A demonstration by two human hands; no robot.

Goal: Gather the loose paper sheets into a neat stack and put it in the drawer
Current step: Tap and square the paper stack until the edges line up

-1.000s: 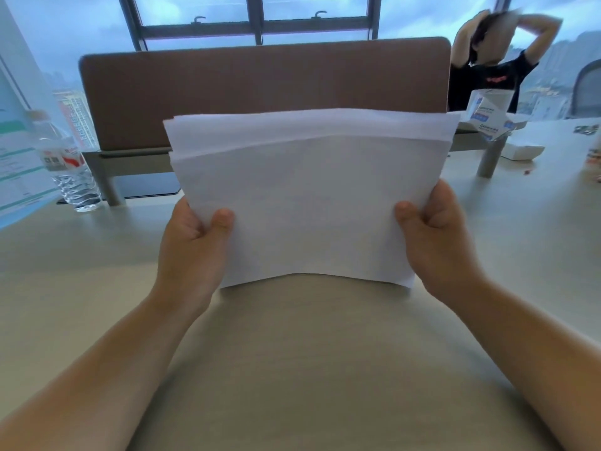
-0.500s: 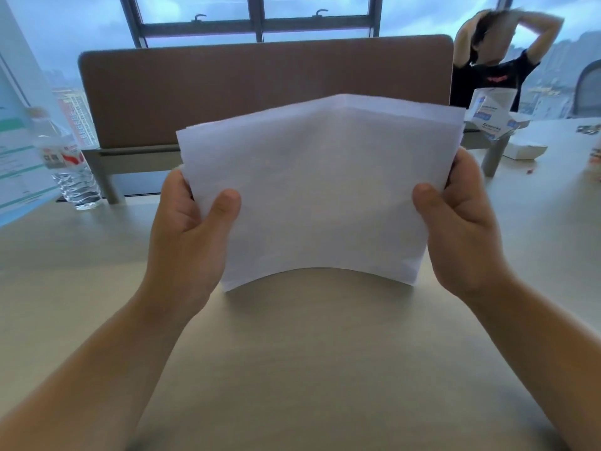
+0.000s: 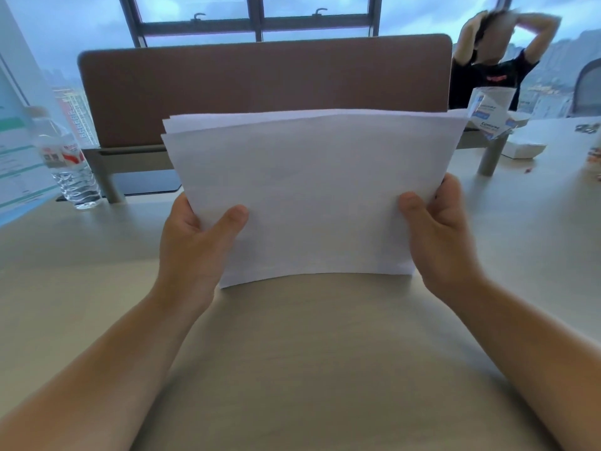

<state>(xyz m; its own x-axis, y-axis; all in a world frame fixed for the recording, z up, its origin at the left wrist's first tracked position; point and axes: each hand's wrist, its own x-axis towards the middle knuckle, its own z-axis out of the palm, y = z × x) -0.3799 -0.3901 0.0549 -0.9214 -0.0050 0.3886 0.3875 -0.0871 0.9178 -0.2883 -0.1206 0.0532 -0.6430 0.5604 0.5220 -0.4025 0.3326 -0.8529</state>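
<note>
A stack of white paper sheets [image 3: 312, 190] stands upright on its long edge, its bottom edge at the beige desk [image 3: 292, 353]. My left hand [image 3: 195, 242] grips the stack's left side with the thumb across the front. The right side is held by my right hand [image 3: 439, 236], thumb in front and fingers behind. The sheets' top edges are uneven, with a few back sheets showing above the front one. No drawer is in view.
A brown divider panel [image 3: 260, 89] stands behind the paper. A clear water bottle [image 3: 66, 161] and a printed sheet [image 3: 16, 164] are at the left. Boxes [image 3: 491, 118] and a white tray [image 3: 523, 148] lie at the back right, where another person [image 3: 494, 66] sits.
The stack was lifted and bowed half a second ago; now it is lowered with its bottom edge at the desk, both hands lower on its sides, and staggered top edges show again.
</note>
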